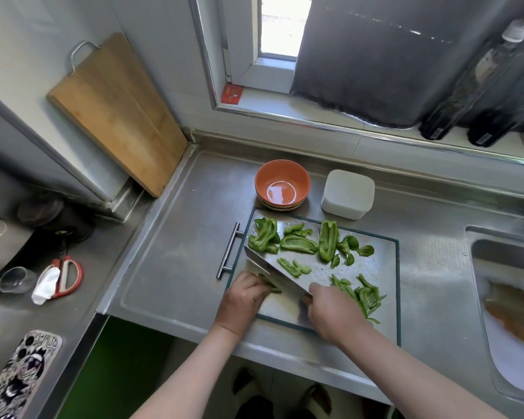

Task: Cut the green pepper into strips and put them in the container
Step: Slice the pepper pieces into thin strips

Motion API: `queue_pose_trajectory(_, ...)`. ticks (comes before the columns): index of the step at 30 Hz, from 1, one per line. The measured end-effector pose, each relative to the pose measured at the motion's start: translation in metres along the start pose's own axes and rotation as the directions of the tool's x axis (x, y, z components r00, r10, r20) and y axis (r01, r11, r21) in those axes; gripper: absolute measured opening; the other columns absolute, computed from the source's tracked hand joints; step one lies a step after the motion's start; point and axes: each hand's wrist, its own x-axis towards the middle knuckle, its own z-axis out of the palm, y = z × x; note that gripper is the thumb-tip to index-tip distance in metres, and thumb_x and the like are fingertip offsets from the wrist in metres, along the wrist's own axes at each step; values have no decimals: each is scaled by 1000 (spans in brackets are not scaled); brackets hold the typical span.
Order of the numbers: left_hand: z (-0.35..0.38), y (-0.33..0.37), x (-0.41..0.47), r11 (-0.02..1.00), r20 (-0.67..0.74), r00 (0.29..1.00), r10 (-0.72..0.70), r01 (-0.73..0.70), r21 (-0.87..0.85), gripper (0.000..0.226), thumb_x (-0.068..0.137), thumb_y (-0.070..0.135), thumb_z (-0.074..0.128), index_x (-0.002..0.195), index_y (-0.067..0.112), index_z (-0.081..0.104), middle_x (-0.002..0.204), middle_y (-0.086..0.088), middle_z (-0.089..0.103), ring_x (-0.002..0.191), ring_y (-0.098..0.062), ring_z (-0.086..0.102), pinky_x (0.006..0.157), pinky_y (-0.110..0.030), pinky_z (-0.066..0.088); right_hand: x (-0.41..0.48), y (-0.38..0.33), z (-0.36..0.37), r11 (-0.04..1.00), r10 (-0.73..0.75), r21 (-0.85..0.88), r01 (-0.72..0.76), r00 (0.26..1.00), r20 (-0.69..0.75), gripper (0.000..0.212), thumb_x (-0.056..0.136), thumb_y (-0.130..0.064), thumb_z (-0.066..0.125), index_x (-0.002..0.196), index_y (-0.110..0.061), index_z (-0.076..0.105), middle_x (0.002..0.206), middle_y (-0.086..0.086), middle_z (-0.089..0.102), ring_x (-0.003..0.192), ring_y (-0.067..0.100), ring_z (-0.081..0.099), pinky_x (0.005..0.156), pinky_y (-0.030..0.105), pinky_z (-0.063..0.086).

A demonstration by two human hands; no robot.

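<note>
Left hand (242, 300) on pepper (273, 288), right hand (330, 313) on knife (273, 272); bowl (300, 176), container (347, 193) beyond.

The pepper pieces (297, 244) lay on the cutting board (375, 276), with the bowl (282, 179) at its 11 o'clock, the container (347, 192) at 1 o'clock and the sink (496, 246) at 3 o'clock.

This is looking like a small home kitchen. A stainless-steel worktop (176, 267) is running along the wall under a window (282, 25), and a sink (481, 252) set into it at the right is holding foamy water. A wooden chopping board (115, 116) is leaning in the corner, dark bottles (454, 101) are standing on the windowsill, and stacked orange bowls (273, 173) are sitting beside a white container (347, 193). A knife (273, 273) is cutting green pepper (297, 244) on a steel cutting board (375, 267), and kitchen scissors (70, 276) are lying at the left.
</note>
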Motion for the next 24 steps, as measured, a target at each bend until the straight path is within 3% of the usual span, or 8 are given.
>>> queue_pose_trajectory(4,2,3,3,999,7,999,-42,42,5,11,86,19,70,83,12,78,84,3,67,84,-13,58,67,-29,55,-8,15,-6,999,21,25,-20,999,-40,14,97,-21,40,92,-16,52,92,6,61,83,28,57,66,35,44)
queue_pose_trajectory(8,1,7,6,1000,-35,999,7,-6,26,20,87,24,63,81,13,78,86,0,70,88,-13,57,76,-21,50,-13,1,-5,997,-76,1,76,994,-81,16,98,-28,42,93,-17,52,87,7,61,76,28,56,61,36,43)
queue_pose_trajectory(11,3,4,5,998,-23,999,-39,40,42,19,87,23,62,78,14,77,87,-2,70,90,-14,56,77,-24,50,-19,-13,0,993,-114,-27,112,989,-98,19,101,-30,41,94,-16,51,82,5,56,71,28,53,56,36,37)
queue_pose_trajectory(16,6,0,4,997,6,998,-55,54,55,13,85,20,67,78,16,76,86,-1,70,90,-14,56,78,-22,48,-25,-20,-4,993,-79,-90,71,993,-89,9,95,-14,42,98,-15,51,78,2,49,70,28,52,47,33,28)
queue_pose_trajectory(24,4,2,6,999,-15,999,-31,32,33,21,87,25,62,79,13,77,87,-2,71,90,-14,57,79,-23,50,-24,-23,-5,989,-45,-140,39,998,-36,13,90,-4,42,97,-14,48,78,4,48,71,29,53,47,33,31)
